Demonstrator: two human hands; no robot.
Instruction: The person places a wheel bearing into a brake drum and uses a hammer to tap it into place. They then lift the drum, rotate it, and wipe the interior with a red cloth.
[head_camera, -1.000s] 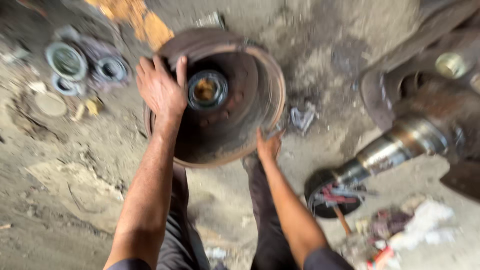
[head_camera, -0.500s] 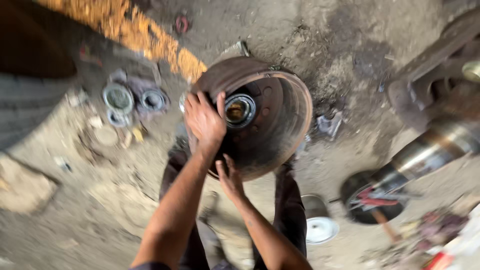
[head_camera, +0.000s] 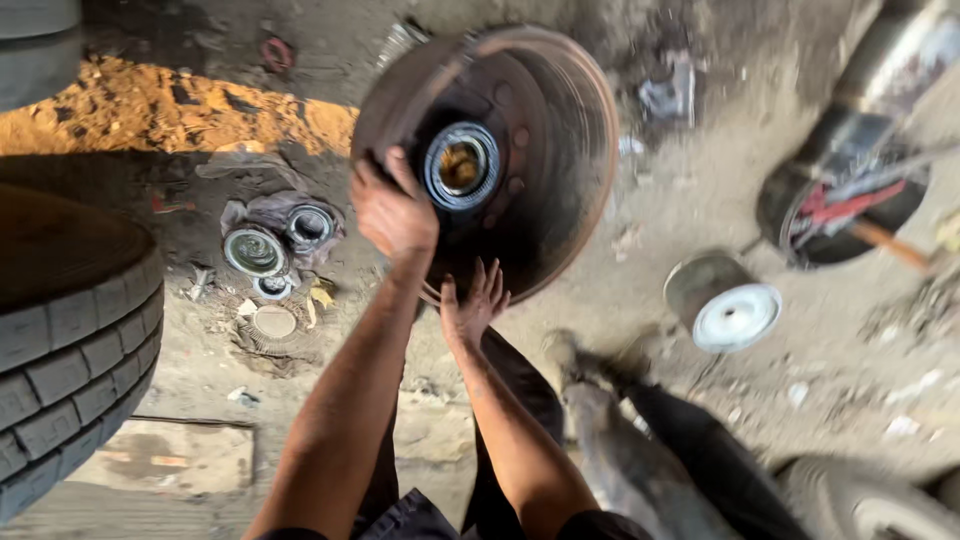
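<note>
Gripping rusty brake drum (head_camera: 520, 150): left hand (head_camera: 392, 210) curled on rim; right hand (head_camera: 470, 305) spread beneath

the brake drum (head_camera: 540, 150) is rusty brown metal, matt and rough, with a brighter, smoother steel bearing ring (head_camera: 460, 165) at its hub. the tyre (head_camera: 70, 340) is dull black rubber with blocky tread. the small can (head_camera: 722, 300) is grey metal with a pale glossy lid. the ground (head_camera: 640, 230) is rough, dusty concrete.

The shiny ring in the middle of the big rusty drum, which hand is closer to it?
Left. The left hand grips the drum right beside the shiny ring; the right hand props the drum's lower edge.
</note>
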